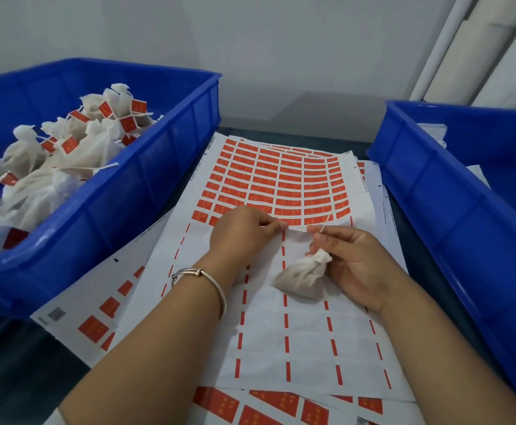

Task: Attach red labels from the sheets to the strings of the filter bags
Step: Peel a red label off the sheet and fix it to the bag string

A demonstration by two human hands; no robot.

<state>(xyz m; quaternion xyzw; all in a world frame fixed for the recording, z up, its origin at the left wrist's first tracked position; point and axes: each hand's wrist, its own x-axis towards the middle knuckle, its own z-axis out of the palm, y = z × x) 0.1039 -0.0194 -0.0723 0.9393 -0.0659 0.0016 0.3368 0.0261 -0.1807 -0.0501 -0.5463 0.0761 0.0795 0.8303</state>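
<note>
Pinching a red label [282, 224], left hand [244, 231]; right hand [353, 259] grips filter bag [299, 279] string [324, 223].

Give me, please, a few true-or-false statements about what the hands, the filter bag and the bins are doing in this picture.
1. The right hand pinches the string of a filter bag. True.
2. The left hand rests inside the left bin. False: it picks at a red label on the top sheet.
3. The left bin holds labelled bags. True.
4. The held bag already carries a label. False: its string is bare.
5. Every label has been peeled off the top sheet. False: its far half is full.
</note>
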